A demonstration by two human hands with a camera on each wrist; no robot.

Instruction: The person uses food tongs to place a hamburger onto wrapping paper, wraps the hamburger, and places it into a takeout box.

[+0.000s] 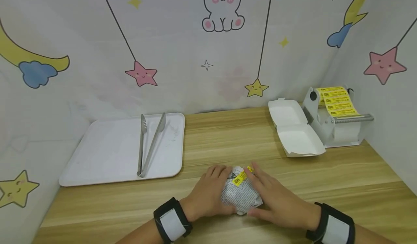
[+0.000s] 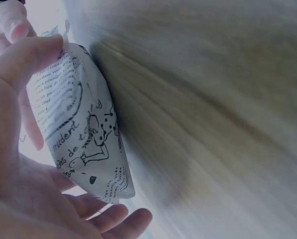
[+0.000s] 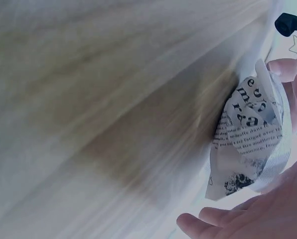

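Note:
A rounded, burger-sized parcel (image 1: 241, 197) wrapped in newsprint-patterned paper sits on the wooden table near its front. A yellow label (image 1: 240, 178) is stuck across its top. My left hand (image 1: 211, 192) holds the parcel's left side, thumb at the near edge and fingers toward the far edge. From the right, my right hand (image 1: 277, 200) holds it likewise, with a fingertip by the label. Printed words and a line drawing show on the wrapper (image 2: 91, 134) in the left wrist view. Folded paper corners (image 3: 253, 129) appear in the right wrist view. The contents are hidden.
At the back left, metal tongs (image 1: 151, 146) lie on a white tray (image 1: 107, 150). An open white clamshell box (image 1: 299, 139) stands at the back right, beside a label dispenser (image 1: 345, 128) with a roll of yellow labels (image 1: 338, 101). A patterned curtain (image 1: 182, 48) borders the table.

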